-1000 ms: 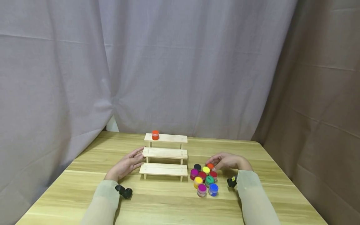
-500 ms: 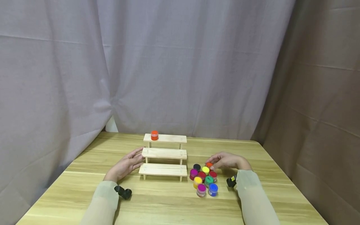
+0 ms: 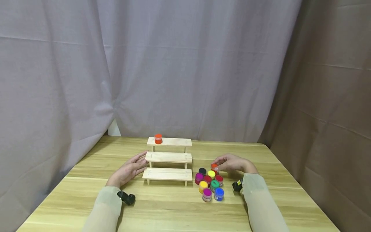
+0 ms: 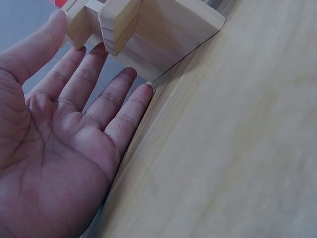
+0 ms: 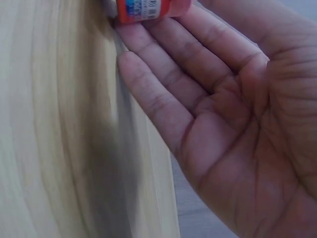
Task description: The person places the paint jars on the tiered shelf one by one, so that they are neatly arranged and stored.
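Observation:
In the head view, my right hand [image 3: 232,162] pinches an orange-red paint jar [image 3: 214,166] at the back of a cluster of jars. The right wrist view shows this jar's printed label [image 5: 148,7] by the fingers; its upper part is cut off by the frame. My left hand [image 3: 128,169], fingers extended, rests against the left side of a three-tier wooden stand [image 3: 168,174]. Seen from the left wrist, its fingertips [image 4: 130,73] meet the stand's wooden end pieces. Another orange-red jar [image 3: 158,139] sits on the top tier, toward the left end.
Left of and in front of the right hand stand several paint jars, among them a black one [image 3: 202,171], a yellow one [image 3: 211,174], a green one [image 3: 214,184] and a blue one [image 3: 219,194]. A grey curtain [image 3: 185,80] hangs behind the wooden table [image 3: 162,209].
My right hand has taken hold of the orange-red jar and raised it slightly from its place at the back of the cluster. The left hand stays by the stand.

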A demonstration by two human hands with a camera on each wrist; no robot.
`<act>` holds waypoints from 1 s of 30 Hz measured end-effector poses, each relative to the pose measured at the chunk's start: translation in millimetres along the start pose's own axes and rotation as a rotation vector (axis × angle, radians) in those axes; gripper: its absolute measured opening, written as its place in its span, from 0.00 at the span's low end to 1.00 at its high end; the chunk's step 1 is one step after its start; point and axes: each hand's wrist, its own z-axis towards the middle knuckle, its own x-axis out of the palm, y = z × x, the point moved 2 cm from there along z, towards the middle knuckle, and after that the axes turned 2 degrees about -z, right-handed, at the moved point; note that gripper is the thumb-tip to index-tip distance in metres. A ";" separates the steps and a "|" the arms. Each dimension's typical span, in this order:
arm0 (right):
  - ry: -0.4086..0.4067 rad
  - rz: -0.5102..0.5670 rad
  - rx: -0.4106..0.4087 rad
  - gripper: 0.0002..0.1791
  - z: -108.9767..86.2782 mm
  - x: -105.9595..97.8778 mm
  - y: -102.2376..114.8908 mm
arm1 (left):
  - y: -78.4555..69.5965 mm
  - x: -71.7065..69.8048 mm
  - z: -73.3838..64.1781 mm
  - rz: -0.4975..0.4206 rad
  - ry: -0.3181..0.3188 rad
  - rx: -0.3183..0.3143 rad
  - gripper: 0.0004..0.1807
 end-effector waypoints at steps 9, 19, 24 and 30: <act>-0.095 0.033 -0.035 0.23 2.3 -4.9 5.3 | -0.6 -1.6 0.0 -0.008 0.011 0.003 0.36; -0.175 -0.030 -0.076 0.23 6.7 -4.8 10.9 | 0.1 -0.8 -0.3 0.001 0.003 -0.003 0.36; -0.201 -0.033 -0.077 0.23 9.7 -3.9 17.5 | 0.0 -0.6 -1.2 0.009 0.005 -0.015 0.37; -0.228 -0.046 -0.082 0.25 12.3 -3.0 29.9 | -0.5 -0.1 -1.2 0.005 0.014 -0.007 0.37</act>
